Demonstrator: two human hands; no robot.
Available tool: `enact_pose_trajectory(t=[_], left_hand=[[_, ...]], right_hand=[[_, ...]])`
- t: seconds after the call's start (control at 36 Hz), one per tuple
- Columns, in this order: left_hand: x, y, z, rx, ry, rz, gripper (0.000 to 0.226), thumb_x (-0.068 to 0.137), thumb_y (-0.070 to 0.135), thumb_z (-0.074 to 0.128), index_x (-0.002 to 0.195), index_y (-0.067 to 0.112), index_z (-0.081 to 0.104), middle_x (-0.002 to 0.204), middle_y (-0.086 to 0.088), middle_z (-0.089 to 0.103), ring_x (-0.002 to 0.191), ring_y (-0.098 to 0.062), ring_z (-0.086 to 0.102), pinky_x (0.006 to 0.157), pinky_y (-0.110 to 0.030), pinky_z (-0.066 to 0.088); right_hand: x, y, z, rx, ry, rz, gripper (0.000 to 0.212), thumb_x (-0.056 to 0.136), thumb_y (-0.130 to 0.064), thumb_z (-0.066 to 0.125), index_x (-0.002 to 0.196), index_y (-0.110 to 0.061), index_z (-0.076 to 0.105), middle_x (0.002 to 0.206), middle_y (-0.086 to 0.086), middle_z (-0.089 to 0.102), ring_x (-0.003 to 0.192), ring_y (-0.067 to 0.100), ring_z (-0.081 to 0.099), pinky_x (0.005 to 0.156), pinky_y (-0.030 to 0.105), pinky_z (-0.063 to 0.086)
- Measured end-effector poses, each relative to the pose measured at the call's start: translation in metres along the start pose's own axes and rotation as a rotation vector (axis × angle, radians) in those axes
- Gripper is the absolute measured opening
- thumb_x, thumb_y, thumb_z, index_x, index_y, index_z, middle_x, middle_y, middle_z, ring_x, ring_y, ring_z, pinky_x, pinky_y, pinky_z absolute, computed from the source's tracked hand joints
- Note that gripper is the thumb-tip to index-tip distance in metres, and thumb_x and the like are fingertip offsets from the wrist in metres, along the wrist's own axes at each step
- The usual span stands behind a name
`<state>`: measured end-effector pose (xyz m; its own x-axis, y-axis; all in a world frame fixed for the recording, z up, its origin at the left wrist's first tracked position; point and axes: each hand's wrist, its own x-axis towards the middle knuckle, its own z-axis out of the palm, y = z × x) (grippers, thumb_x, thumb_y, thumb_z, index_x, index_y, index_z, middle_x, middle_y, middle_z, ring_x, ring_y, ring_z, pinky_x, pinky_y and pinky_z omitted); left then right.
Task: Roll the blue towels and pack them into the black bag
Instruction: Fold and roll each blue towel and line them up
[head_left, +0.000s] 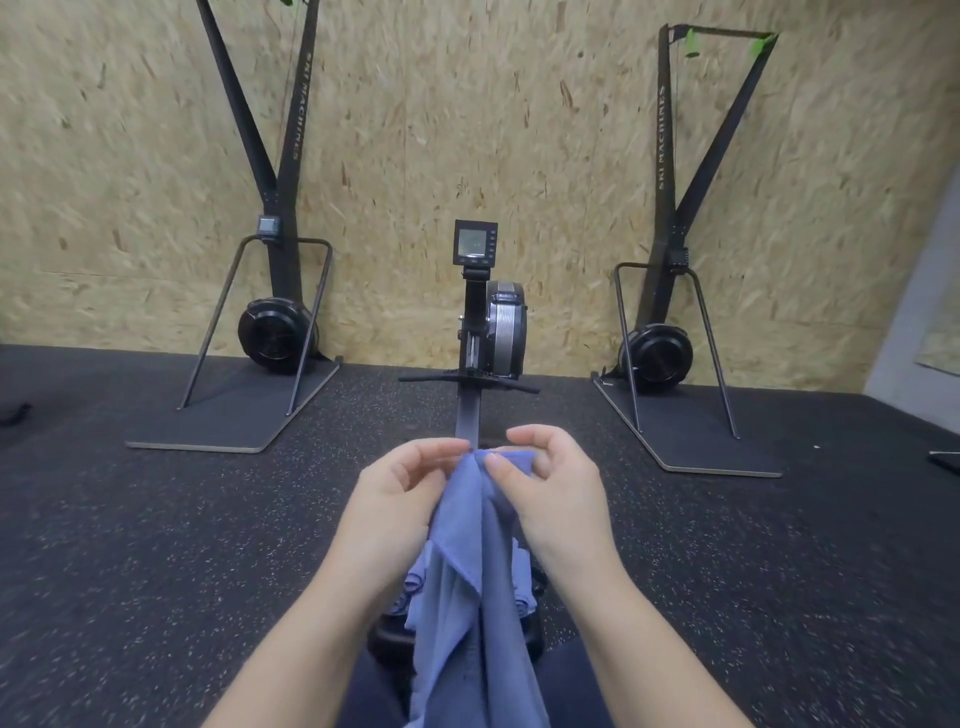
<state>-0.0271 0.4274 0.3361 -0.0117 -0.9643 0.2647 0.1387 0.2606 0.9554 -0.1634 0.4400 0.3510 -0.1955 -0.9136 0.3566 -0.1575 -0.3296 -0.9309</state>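
I am holding a blue towel (467, 597) up in front of me at the lower centre of the frame, and it is hanging down between my forearms toward my lap. My left hand (400, 499) is curling its fingers around the towel's top edge from the left, and my right hand (550, 483) is pinching the same edge just beside it, thumb pressed to the cloth. Both hands are sitting close together, so the towel is bunching into a narrow drape rather than spreading flat.

Behind the hanging cloth, already rolled towels (415, 587) are peeking out on both sides, resting in something dark that I am judging to be the black bag (387, 636), though most of it is hidden.

To roll this one well, I am thinking I should slide my hands apart along the edge to find both corners, let the creases fall out, then fold it lengthwise before rolling tightly and evenly, so it fits beside the others.

Farther off, at mid-frame, a rowing machine (485, 322) is standing on the speckled floor (156, 545), with two ski machines (275, 218) flanking it against the chipboard wall (467, 104).
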Motion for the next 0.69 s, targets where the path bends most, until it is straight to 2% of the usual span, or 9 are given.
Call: enact_pose_trajectory(t=[0.08, 0.14, 0.22, 0.31, 0.39, 0.47, 0.58, 0.69], left_hand=[[-0.004, 0.004, 0.004, -0.114, -0.082, -0.051, 0.044, 0.088, -0.021, 0.039, 0.097, 0.009, 0.07, 0.091, -0.005, 0.075, 0.075, -0.013, 0.069, 0.061, -0.021, 0.052], [-0.006, 0.006, 0.006, -0.181, -0.125, -0.069, 0.042, 0.087, -0.023, 0.038, 0.098, 0.003, 0.068, 0.09, -0.01, 0.074, 0.065, -0.012, 0.068, 0.051, -0.017, 0.049], [-0.007, 0.004, 0.005, -0.17, -0.168, -0.049, 0.047, 0.085, -0.025, 0.036, 0.101, 0.005, 0.069, 0.099, -0.012, 0.074, 0.082, -0.017, 0.071, 0.06, -0.022, 0.055], [-0.006, 0.001, 0.005, -0.093, -0.173, -0.007, 0.056, 0.083, -0.026, 0.038, 0.101, 0.014, 0.073, 0.108, -0.009, 0.072, 0.098, -0.022, 0.068, 0.081, -0.032, 0.056], [-0.008, 0.002, 0.008, -0.045, -0.163, 0.061, 0.043, 0.085, -0.02, 0.052, 0.099, 0.014, 0.073, 0.113, 0.005, 0.071, 0.106, -0.014, 0.066, 0.087, -0.028, 0.054], [-0.009, 0.005, 0.01, 0.04, -0.136, 0.139, 0.03, 0.085, -0.013, 0.059, 0.093, 0.013, 0.073, 0.112, 0.014, 0.07, 0.099, -0.007, 0.068, 0.08, -0.019, 0.053], [-0.009, 0.006, 0.011, 0.24, -0.053, 0.266, 0.047, 0.084, -0.014, 0.058, 0.077, 0.029, 0.076, 0.106, 0.014, 0.07, 0.091, 0.0, 0.067, 0.075, -0.013, 0.049], [-0.01, 0.007, 0.011, 0.326, -0.017, 0.296, 0.036, 0.086, -0.008, 0.058, 0.08, 0.025, 0.07, 0.098, 0.017, 0.069, 0.075, 0.004, 0.062, 0.064, -0.009, 0.044]], right_hand=[[0.002, 0.001, -0.004, -0.029, 0.056, 0.012, 0.018, 0.083, -0.015, 0.072, 0.088, -0.022, 0.057, 0.079, 0.0, 0.07, 0.068, 0.01, 0.062, 0.063, 0.026, 0.049], [0.003, 0.0, -0.007, -0.049, 0.062, 0.005, 0.013, 0.083, -0.016, 0.072, 0.086, -0.02, 0.06, 0.077, 0.0, 0.068, 0.063, 0.004, 0.058, 0.059, 0.018, 0.046], [0.002, -0.002, -0.011, -0.011, 0.031, 0.002, 0.005, 0.087, -0.011, 0.068, 0.089, -0.013, 0.064, 0.072, -0.001, 0.067, 0.056, -0.001, 0.057, 0.053, 0.011, 0.043], [0.0, -0.003, -0.014, 0.067, 0.001, 0.01, 0.006, 0.089, -0.006, 0.064, 0.091, -0.01, 0.066, 0.076, 0.0, 0.072, 0.065, 0.003, 0.067, 0.059, 0.014, 0.049], [-0.001, -0.002, -0.016, 0.088, -0.012, 0.009, 0.011, 0.09, -0.004, 0.062, 0.091, -0.014, 0.067, 0.082, 0.001, 0.075, 0.076, 0.011, 0.071, 0.068, 0.021, 0.054], [-0.002, -0.003, -0.016, 0.103, -0.046, 0.011, 0.015, 0.091, -0.003, 0.06, 0.093, -0.017, 0.067, 0.084, -0.001, 0.075, 0.08, 0.012, 0.071, 0.072, 0.023, 0.055], [-0.007, -0.007, -0.016, 0.096, -0.1, 0.012, 0.017, 0.091, -0.002, 0.059, 0.096, -0.017, 0.065, 0.083, -0.003, 0.074, 0.076, 0.004, 0.069, 0.068, 0.014, 0.051], [-0.008, -0.006, -0.016, 0.062, -0.088, 0.028, 0.018, 0.091, -0.001, 0.056, 0.096, -0.017, 0.063, 0.086, 0.0, 0.074, 0.071, 0.005, 0.065, 0.063, 0.014, 0.05]])
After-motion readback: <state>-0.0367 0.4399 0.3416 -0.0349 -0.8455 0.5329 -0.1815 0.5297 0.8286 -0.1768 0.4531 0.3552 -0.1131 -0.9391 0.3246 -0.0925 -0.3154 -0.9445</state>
